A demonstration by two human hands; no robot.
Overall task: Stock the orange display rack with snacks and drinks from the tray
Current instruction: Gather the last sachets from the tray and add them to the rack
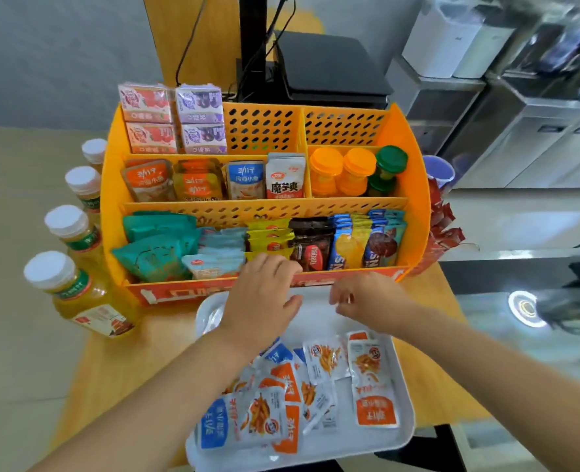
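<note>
- The left hand [264, 294] reaches into the front row of the orange rack [414, 185], fingers curled at the yellow packets [269, 238] (grip unclear).
- The right hand [366, 298] hovers over the white tray [400, 434], fingers loosely curled, holding nothing.
- Snack packets [315, 386] lie on the tray.

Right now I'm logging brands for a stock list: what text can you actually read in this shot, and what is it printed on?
"魔芋爽": white pouch in the orange display rack's middle tier.
"劲仔": orange pouch in the same tier; smaller print blurred.
"nabati": dark wafer packets, front tier.
"SN…": blue packets in the front tier, cut off by the rack.
Drink cartons, bottle labels, rack front lettering and tray packets: too blurred or upside down to read.
</note>
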